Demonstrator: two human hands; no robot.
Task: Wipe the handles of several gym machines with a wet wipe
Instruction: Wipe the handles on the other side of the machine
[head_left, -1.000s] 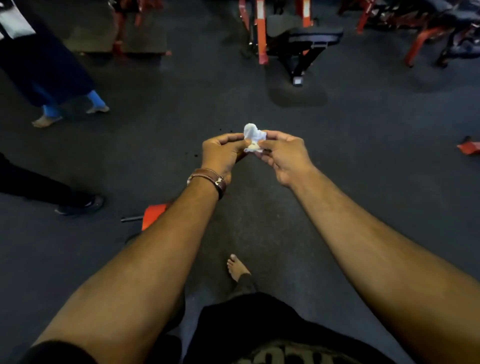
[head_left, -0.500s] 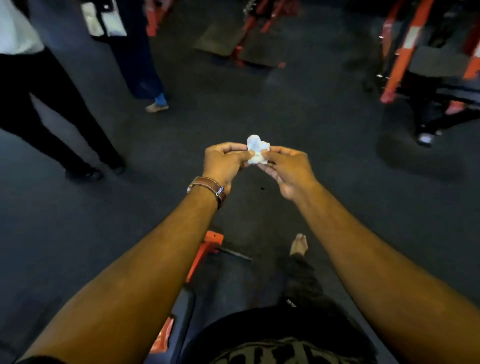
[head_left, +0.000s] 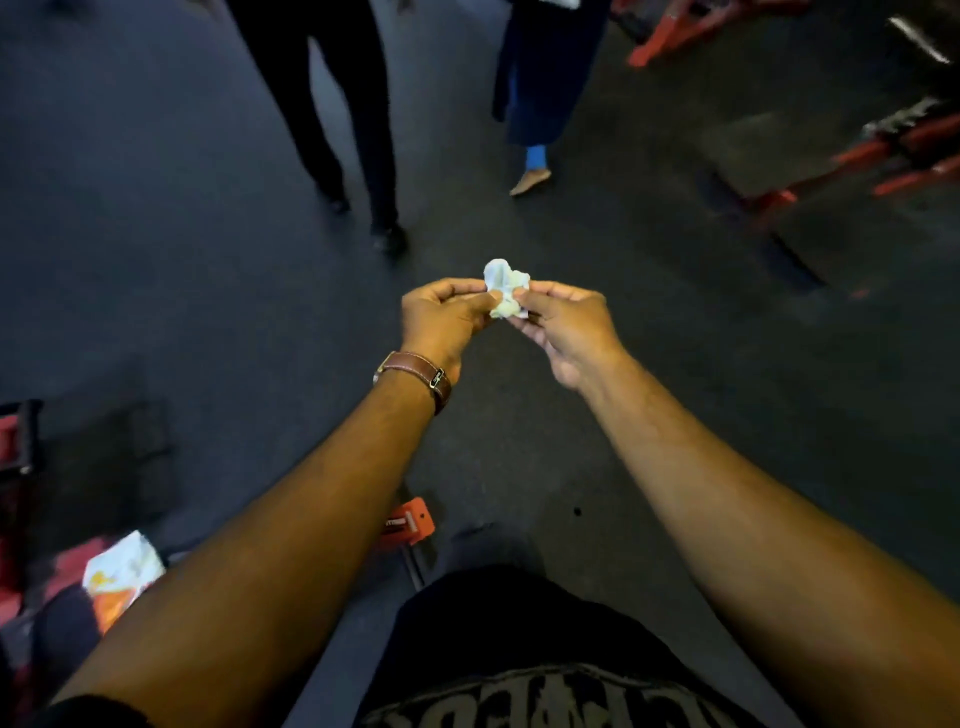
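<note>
Both hands, left hand (head_left: 441, 317) and right hand (head_left: 569, 322), pinch the crumpled wet wipe (head_left: 505, 288) between their fingers.

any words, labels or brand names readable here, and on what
No text can be read for certain.
Shirt print: large letters along the bottom edge, upside down and cut off, unreadable.
Orange machine part: a small label, too blurred to read.
White and orange packet: printed, blurred, nothing legible.
Watch strap buckle: a tiny mark, too small.

wipe (head_left: 506, 288) between both hands, left hand (head_left: 447, 317), right hand (head_left: 566, 325)
</note>
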